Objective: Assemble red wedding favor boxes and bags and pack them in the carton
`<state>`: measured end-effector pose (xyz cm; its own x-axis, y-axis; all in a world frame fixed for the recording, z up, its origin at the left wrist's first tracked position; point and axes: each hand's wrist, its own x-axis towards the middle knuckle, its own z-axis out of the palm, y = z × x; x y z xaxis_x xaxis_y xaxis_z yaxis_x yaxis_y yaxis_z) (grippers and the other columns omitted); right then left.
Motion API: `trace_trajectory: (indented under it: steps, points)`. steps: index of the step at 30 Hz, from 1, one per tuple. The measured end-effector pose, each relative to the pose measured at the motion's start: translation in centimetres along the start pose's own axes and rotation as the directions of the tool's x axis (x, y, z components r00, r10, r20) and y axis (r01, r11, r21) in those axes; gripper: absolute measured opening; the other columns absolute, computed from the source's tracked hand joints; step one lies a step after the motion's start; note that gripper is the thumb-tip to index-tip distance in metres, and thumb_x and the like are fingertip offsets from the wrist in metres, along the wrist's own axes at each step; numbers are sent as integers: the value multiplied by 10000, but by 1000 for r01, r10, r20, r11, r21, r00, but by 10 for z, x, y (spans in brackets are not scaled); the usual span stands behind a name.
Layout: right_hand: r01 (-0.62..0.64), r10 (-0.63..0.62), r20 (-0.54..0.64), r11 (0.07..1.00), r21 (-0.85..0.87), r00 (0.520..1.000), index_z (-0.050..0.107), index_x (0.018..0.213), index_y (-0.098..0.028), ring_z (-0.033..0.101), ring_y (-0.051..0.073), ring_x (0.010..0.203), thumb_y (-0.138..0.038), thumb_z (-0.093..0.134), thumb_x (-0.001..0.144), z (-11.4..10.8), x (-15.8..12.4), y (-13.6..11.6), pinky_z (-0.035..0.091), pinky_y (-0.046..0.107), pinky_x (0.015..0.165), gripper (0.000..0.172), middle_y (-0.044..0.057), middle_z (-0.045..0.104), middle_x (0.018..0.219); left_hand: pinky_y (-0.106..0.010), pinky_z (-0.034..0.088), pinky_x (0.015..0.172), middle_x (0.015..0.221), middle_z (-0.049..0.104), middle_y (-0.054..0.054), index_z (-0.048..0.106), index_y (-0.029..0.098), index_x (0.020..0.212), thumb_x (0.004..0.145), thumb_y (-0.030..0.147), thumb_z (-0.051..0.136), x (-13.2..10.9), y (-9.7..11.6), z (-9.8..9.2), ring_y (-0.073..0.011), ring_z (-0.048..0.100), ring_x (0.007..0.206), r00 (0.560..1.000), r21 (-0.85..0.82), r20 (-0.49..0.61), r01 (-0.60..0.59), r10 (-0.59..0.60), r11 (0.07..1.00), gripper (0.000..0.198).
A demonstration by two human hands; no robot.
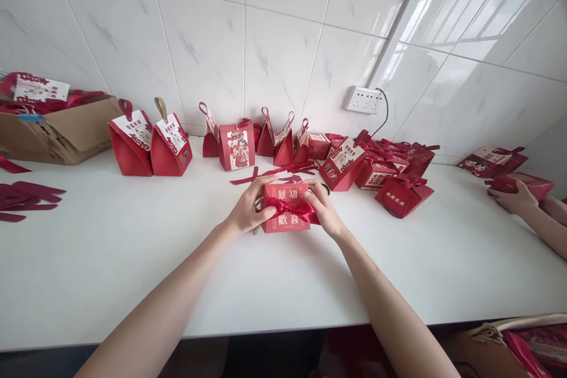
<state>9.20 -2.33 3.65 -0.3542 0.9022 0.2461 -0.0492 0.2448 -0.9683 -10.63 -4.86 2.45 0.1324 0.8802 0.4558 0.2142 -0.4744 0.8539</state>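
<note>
A red gift box point(287, 223) with gold characters sits on the white table in front of me, a red satin ribbon point(292, 208) tied in a bow across its top. My left hand point(251, 207) grips its left side, the thumb resting on the ribbon. On the right side, my right hand point(324, 208) is wrapped round the box and the bow's end, some of its fingers hidden behind. Loose cut ribbons point(248, 179) lie just beyond the box. A bit of gold trim shows below my left fingers.
Red gift boxes point(341, 165) stand along the tiled wall, several with ribbons or loop handles. A cardboard carton point(84, 130) is at the left, near cut ribbon strips point(29, 198). Another person's hand point(516, 198) holds a box at the right. A power strip point(363, 100) hangs on the wall.
</note>
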Motion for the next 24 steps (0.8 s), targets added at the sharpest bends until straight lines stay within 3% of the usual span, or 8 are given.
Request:
trace_trajectory:
  steps: [5, 9, 13, 17, 20, 24]
  points:
    - [26, -26, -9, 1000, 6, 1000, 561, 1026, -259, 565, 215, 1038, -425, 584, 784, -1, 5, 7, 462, 359, 893, 295, 32, 605, 1079, -303, 486, 871, 1415, 406, -76, 398, 259, 1354, 709, 361, 602, -2, -4, -4, -278, 476, 1210, 999, 27, -16, 28, -28, 999, 683]
    - [131, -149, -116, 980, -149, 982, 592, 1028, -257, 511, 233, 1124, -441, 573, 791, 0, 7, 14, 410, 413, 974, 300, 50, 584, 1144, -319, 478, 882, 1384, 422, -94, 304, 256, 1379, 769, 373, 564, -1, -16, 1, -240, 509, 1168, 983, 108, -168, 97, -78, 989, 673]
    - [126, -175, -206, 965, -229, 963, 575, 1042, -262, 504, 239, 1126, -464, 579, 780, 2, 9, 15, 458, 419, 913, 332, 65, 576, 1130, -316, 490, 777, 1056, 605, -69, 480, 217, 1133, 777, 402, 566, 1, -20, 8, -211, 598, 960, 949, 156, -294, 169, -117, 973, 411]
    - [84, -131, -276, 981, -177, 952, 476, 1016, -247, 535, 235, 1105, -499, 595, 757, 3, 10, 15, 488, 380, 839, 381, 71, 545, 1161, -254, 444, 586, 881, 593, -17, 474, 219, 877, 738, 420, 607, 2, -15, 11, -149, 578, 696, 927, 150, -344, 209, -148, 966, 278]
    - [23, -68, -311, 989, -145, 948, 431, 873, -235, 576, 225, 1007, -531, 585, 752, 2, 11, 17, 492, 372, 800, 355, 51, 578, 1045, -264, 437, 662, 807, 565, 5, 440, 215, 765, 737, 405, 599, 2, -12, 12, -140, 547, 694, 942, 205, -318, 179, -107, 962, 249]
    - [14, -103, -291, 956, -292, 951, 537, 780, -218, 572, 228, 926, -562, 482, 811, -2, 10, 18, 447, 413, 881, 349, 41, 618, 876, -282, 420, 743, 753, 521, 5, 416, 212, 667, 764, 390, 562, 2, -14, 13, -154, 520, 746, 965, 262, -262, 99, -28, 960, 250]
